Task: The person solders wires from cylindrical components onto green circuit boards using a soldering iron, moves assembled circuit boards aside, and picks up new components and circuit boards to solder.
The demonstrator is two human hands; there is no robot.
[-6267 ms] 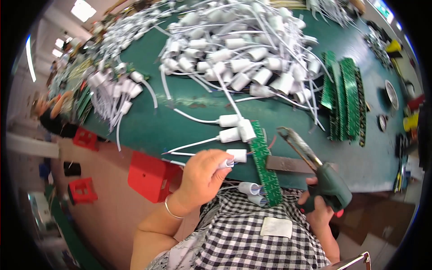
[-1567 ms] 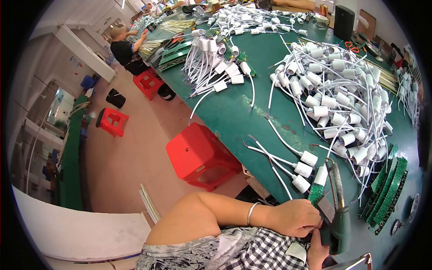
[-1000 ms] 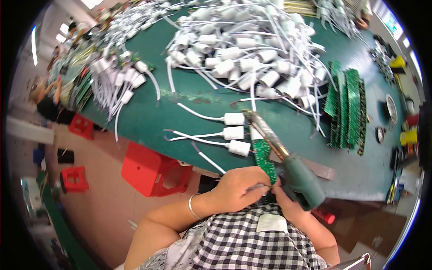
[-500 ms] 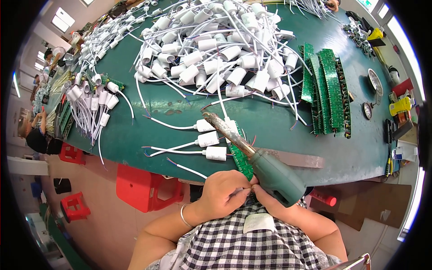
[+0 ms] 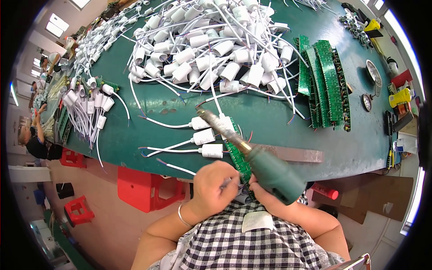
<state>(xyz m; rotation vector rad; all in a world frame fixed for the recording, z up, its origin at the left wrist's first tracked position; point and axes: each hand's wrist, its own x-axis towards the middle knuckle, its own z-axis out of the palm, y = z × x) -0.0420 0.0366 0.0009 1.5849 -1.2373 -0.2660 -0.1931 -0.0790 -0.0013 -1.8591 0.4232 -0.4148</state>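
A soldering iron [image 5: 275, 173] with a fat dark-green handle and a scorched metal barrel lies across my right hand [image 5: 266, 193], pointing up and left. That hand is closed under the handle, its fingertips beside a narrow green circuit board strip [image 5: 238, 157]. The strip's lower end overhangs the table edge between my hands. My left hand [image 5: 213, 186] is closed just left of the strip; what its fingers pinch is unclear. White lamp holders [image 5: 212, 150] with cables lie along the strip's left side. Another white cable [image 5: 180, 168] runs in beneath my left hand.
A big heap of white lamp holders [image 5: 202, 42] covers the far table. Stacked green circuit boards [image 5: 330, 85] stand at right, near small metal dishes [image 5: 373, 74]. A flat metal bar [image 5: 292, 154] lies behind the iron. A red stool [image 5: 144, 189] stands below left; other people work at far left.
My left hand has drawn left, away from my right fingertips, which it was touching. The right hand and soldering iron have shifted only slightly. The view has moved a little.
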